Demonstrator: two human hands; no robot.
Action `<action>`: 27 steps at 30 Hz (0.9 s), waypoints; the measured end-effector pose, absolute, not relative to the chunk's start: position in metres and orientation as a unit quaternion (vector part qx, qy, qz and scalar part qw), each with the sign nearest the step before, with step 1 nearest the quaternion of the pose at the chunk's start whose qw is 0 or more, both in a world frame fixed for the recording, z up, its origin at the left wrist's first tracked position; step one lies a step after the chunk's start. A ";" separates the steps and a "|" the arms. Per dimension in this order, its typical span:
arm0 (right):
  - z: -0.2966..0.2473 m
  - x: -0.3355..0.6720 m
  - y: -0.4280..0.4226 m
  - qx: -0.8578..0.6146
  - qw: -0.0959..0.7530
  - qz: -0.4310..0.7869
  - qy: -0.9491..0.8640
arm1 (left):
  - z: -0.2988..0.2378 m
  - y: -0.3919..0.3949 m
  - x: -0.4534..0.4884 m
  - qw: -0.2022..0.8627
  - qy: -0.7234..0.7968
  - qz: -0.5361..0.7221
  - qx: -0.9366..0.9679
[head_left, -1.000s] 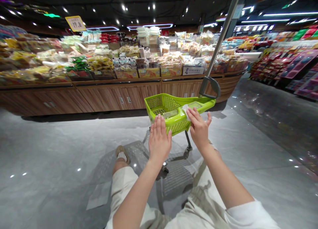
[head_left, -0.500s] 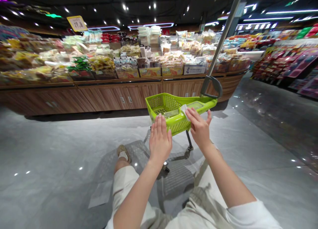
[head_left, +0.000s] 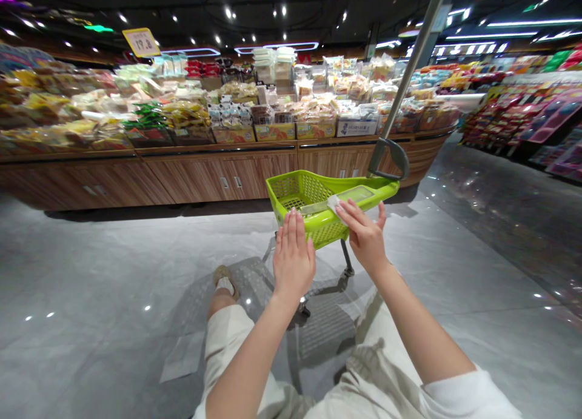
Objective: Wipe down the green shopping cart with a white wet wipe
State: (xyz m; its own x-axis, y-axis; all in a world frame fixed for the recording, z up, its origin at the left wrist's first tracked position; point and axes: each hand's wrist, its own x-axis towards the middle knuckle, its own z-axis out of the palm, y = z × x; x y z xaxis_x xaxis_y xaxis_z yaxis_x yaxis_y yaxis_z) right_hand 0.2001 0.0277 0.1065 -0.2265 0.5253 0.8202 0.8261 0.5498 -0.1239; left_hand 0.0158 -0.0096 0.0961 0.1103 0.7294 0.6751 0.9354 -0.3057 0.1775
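Observation:
A lime-green shopping cart basket (head_left: 318,181) with lattice sides stands before me on a dark wheeled frame. My left hand (head_left: 293,255) lies on its near rim, fingers stretched out and side by side, holding nothing. Pressed against the rim further right is a white wipe (head_left: 334,203), under the fingertips of my right hand (head_left: 366,234). The thumb of that hand sticks up, away from the wipe. Beside the wipe, a clear panel (head_left: 359,193) is set into the basket's top edge. The grey handle (head_left: 394,158) rises at the basket's right end.
A metal pole (head_left: 411,67) slants up from near the handle. Behind the cart runs a wood-fronted counter (head_left: 195,175) piled with packaged food. More stocked shelves (head_left: 522,110) stand at right. My shoe (head_left: 226,279) rests on the grey tiled floor left of the cart's wheels.
My right hand has slid the wipe slightly to the left along the basket's rim. My left hand and the cart stay where they were.

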 end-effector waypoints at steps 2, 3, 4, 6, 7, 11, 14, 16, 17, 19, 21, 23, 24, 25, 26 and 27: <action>0.106 0.197 0.029 -0.484 0.455 -0.171 -0.728 | 0.096 -0.009 0.017 0.148 -0.568 -0.345 -0.732; 0.106 0.188 0.027 -0.495 0.458 -0.167 -0.719 | 0.096 -0.009 0.017 0.147 -0.568 -0.345 -0.733; 0.105 0.177 0.023 -0.496 0.457 -0.161 -0.721 | 0.096 -0.008 0.017 0.147 -0.568 -0.345 -0.733; 0.104 0.152 0.013 -0.465 0.443 -0.145 -0.752 | 0.095 -0.008 0.018 0.147 -0.569 -0.344 -0.732; 0.104 0.142 0.008 -0.442 0.435 -0.138 -0.773 | 0.094 -0.007 0.018 0.147 -0.572 -0.343 -0.731; 0.104 0.145 0.005 -0.388 0.414 -0.129 -0.813 | 0.093 -0.007 0.016 0.149 -0.579 -0.342 -0.725; 0.105 0.177 0.020 -0.411 0.425 -0.142 -0.794 | 0.094 -0.008 0.015 0.148 -0.576 -0.344 -0.726; 0.106 0.190 0.030 -0.444 0.448 -0.156 -0.760 | 0.095 -0.008 0.015 0.146 -0.573 -0.345 -0.729; 0.106 0.191 0.032 -0.461 0.460 -0.160 -0.741 | 0.095 -0.008 0.016 0.144 -0.572 -0.346 -0.729; 0.106 0.179 0.030 -0.480 0.473 -0.157 -0.722 | 0.095 -0.008 0.018 0.143 -0.573 -0.350 -0.727; 0.107 0.157 0.021 -0.464 0.459 -0.138 -0.745 | 0.095 -0.007 0.020 0.144 -0.576 -0.352 -0.724; 0.107 0.137 0.011 -0.423 0.434 -0.118 -0.786 | 0.094 -0.006 0.020 0.145 -0.577 -0.348 -0.724; 0.107 0.132 0.007 -0.405 0.425 -0.112 -0.802 | 0.094 -0.006 0.019 0.145 -0.578 -0.347 -0.725; 0.108 0.131 0.006 -0.393 0.418 -0.111 -0.812 | 0.093 -0.006 0.018 0.146 -0.578 -0.346 -0.725; 0.108 0.135 0.006 -0.386 0.414 -0.114 -0.817 | 0.093 -0.006 0.017 0.146 -0.578 -0.346 -0.724; 0.108 0.142 0.008 -0.387 0.410 -0.118 -0.817 | 0.093 -0.007 0.015 0.147 -0.577 -0.347 -0.724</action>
